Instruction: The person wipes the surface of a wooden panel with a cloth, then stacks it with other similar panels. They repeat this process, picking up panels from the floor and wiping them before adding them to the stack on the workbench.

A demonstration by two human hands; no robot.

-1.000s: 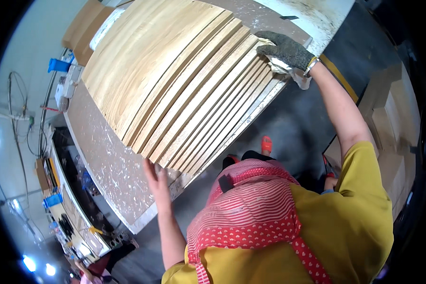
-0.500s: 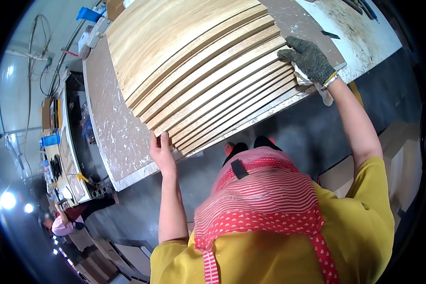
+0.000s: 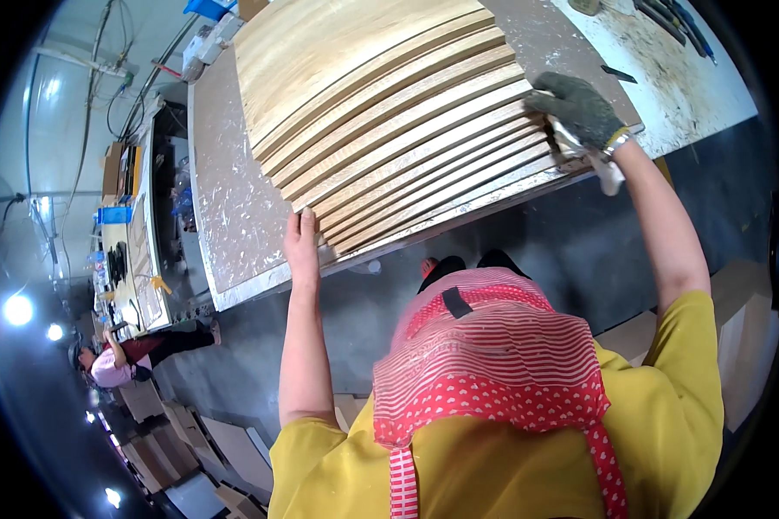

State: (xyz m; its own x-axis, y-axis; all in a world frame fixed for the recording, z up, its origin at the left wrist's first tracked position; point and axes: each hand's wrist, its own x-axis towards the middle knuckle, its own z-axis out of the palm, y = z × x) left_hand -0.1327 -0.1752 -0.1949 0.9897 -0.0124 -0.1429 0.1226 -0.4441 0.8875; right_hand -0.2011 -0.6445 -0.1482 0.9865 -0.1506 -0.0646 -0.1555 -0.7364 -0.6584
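A stack of pale wooden boards (image 3: 363, 69) lies on the worktable, their near edges stepped like stairs. My bare left hand (image 3: 302, 246) is at the near left corner of the stack, thumb and finger closed on the end of a board. My right hand (image 3: 584, 112), in a dark grey work glove, is at the right ends of the boards. A white cloth (image 3: 610, 177) hangs from beneath its curled fingers, partly hidden by the glove.
The worktable (image 3: 234, 216) has a paint-specked top. Pens and tools (image 3: 675, 26) lie at the far right, near a small dark blade-like piece (image 3: 619, 74). Left, a person (image 3: 112, 363) stands by another bench (image 3: 151, 320). Cardboard (image 3: 736, 329) stands at the right.
My right hand has moved slightly down along the board ends with the cloth. My left hand stays at the near left corner. The whole view has shifted and turned a little.
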